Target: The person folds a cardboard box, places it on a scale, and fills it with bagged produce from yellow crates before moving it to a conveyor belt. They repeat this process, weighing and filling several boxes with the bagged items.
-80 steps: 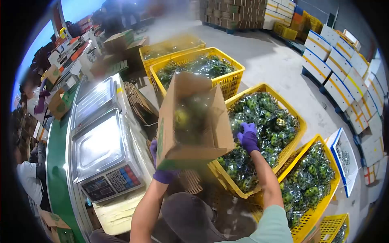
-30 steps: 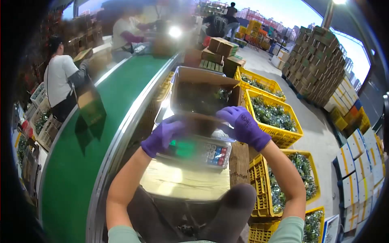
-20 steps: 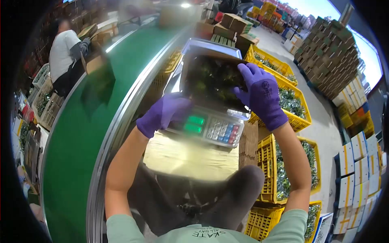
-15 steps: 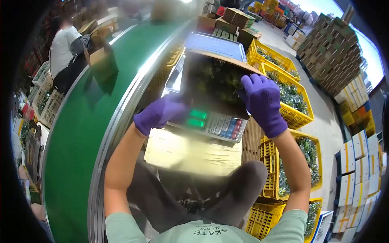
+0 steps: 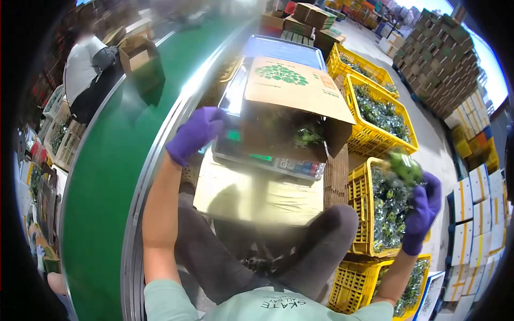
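Note:
My right hand [image 5: 422, 211], in a purple glove, grips a plastic-wrapped bunch of green vegetables [image 5: 404, 168] above a yellow crate [image 5: 363, 224] full of similar packs. Nearer the conveyor, my left hand [image 5: 197, 134], gloved too, has its fingers curled, with nothing visible in them. It is apart from the left side of a cardboard box [image 5: 300, 91] with a green printed design. The box rests on a digital scale [image 5: 289, 167], its opening facing me and some greens [image 5: 309, 136] showing in the dark inside. Part of the scale's green display is hidden behind the box.
A green conveyor belt [image 5: 101, 214] runs along my left. Beyond it a person [image 5: 85, 69] stands by an open carton [image 5: 142, 64]. More yellow crates [image 5: 383, 136] of packs line my right. Stacked white boxes [image 5: 471, 230] and piled flattened cartons [image 5: 436, 59] stand farther right.
My right hand has moved from the box out to the right, over the crate, and now has a vegetable pack in it. The left hand has drawn back leftward; the box's printed flap now faces up.

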`<action>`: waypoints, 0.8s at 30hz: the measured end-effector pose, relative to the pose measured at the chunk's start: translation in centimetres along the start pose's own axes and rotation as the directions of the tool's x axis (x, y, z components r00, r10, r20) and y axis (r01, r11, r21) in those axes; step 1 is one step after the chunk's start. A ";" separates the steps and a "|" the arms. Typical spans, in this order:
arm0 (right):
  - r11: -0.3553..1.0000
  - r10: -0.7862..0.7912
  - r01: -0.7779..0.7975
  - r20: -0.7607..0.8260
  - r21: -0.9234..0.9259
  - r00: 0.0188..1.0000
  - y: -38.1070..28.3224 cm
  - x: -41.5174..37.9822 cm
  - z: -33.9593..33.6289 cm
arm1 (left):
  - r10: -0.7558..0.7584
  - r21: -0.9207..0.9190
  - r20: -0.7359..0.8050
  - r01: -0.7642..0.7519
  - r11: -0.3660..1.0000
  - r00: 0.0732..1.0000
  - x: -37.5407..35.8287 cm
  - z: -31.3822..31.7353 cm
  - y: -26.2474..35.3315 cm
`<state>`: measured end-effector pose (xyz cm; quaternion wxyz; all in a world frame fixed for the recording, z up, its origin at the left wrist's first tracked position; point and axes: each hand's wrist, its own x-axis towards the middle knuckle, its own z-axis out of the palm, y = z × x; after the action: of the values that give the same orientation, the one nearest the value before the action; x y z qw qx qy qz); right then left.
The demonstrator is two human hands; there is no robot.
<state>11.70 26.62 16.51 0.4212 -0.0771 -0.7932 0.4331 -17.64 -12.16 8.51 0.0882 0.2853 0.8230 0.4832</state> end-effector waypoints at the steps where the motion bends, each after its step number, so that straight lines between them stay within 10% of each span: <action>1: 0.990 0.132 -0.135 -0.088 -0.026 0.987 0.8 -0.6 -2.8 | -0.004 -0.057 -0.050 0.001 0.998 0.999 -0.6 -0.5 1.9; 7: 0.924 0.296 -0.366 -0.400 -0.108 0.867 10.5 -5.9 -15.7 | -0.048 -0.374 -0.317 -0.078 0.924 0.947 0.5 -0.9 1.4; 13: 0.827 0.464 -0.553 -0.432 -0.103 0.773 14.1 -10.3 -17.1 | -0.050 -0.300 -0.382 -0.073 0.951 0.923 1.3 -0.6 -0.9; 21: 0.899 0.390 -0.436 -0.535 0.044 0.749 19.9 -8.2 -19.8 | -0.047 -0.254 -0.387 -0.057 0.966 0.921 1.5 -0.3 -1.6; 22: 0.888 0.385 -0.459 -0.522 -0.015 0.761 21.7 -8.1 -21.3 | -0.061 -0.268 -0.373 -0.045 0.962 0.926 1.5 -0.3 -1.6; 24: 0.520 -0.238 -0.218 -0.386 -0.825 0.891 24.9 -8.2 -21.7 | -0.099 -0.270 -0.357 -0.001 0.963 0.929 1.6 0.0 -1.0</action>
<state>26.77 51.35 -1.26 0.5034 -0.3674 -0.7808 -0.0449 -19.37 -11.62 7.89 -0.0179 0.1544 0.7597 0.6314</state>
